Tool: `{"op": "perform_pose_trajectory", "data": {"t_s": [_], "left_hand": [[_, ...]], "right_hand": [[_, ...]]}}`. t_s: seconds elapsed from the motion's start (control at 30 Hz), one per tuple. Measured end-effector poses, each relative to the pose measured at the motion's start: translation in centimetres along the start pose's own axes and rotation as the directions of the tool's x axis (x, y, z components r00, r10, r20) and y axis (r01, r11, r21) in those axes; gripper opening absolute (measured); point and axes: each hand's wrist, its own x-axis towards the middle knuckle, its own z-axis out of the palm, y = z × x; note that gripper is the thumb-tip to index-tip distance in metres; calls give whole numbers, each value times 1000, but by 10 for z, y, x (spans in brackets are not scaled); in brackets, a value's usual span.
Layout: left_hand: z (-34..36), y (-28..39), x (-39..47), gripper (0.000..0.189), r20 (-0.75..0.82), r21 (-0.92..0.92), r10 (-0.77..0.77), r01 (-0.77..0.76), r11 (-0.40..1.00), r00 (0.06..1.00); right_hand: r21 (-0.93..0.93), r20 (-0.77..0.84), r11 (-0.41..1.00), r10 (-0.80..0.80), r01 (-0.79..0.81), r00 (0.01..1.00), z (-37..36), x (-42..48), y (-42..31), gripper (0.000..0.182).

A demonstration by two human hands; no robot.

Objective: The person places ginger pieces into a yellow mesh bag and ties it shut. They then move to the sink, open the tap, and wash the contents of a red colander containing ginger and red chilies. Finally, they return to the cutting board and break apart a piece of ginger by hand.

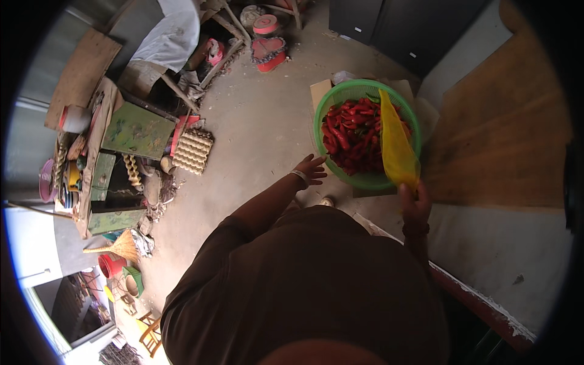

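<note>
A round green plastic mesh basket point(321, 109) stands in front of me, holding a heap of red chili peppers point(349, 125) with a little green among them. My right hand point(416, 203) grips the lower end of a yellow mesh bag point(396, 141), which lies across the right side of the basket and covers some of the peppers. My left hand point(312, 170), with a bracelet at the wrist, is beside the basket's lower left rim, fingers spread and holding nothing. Cardboard point(321, 91) shows under the basket.
Dark cabinets point(378, 27) stand beyond the basket; a brown board point(497, 123) is against the right wall. At left are a worn green cupboard point(139, 127), egg trays point(193, 150), a straw broom point(122, 246) and a red bucket point(109, 265). A red heart-shaped box point(269, 50) sits on the floor.
</note>
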Motion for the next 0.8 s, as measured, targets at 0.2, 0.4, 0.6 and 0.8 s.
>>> {"op": "perform_pose_trajectory", "data": {"t_s": [0.2, 0.4, 0.6, 0.8], "left_hand": [[-11, -2, 101, 39, 57, -41, -206, 208, 977, 977], [-11, 11, 97, 27, 215, -15, -173, 180, 983, 961], [-39, 32, 103, 30, 291, 142, 55, -100, 985, 955], [-40, 73, 50, 62, 429, -5, -68, 77, 997, 901]], "right_hand": [[-158, -264, 958, 195, -241, 945, -23, -6, -20, 18], [-23, -464, 919, 338, -393, 818, -3, -27, -22, 19], [-38, -563, 928, 287, -371, 775, 11, -14, -13, 17], [-50, -576, 947, 232, -318, 783, -8, 2, 14, 16]]}}
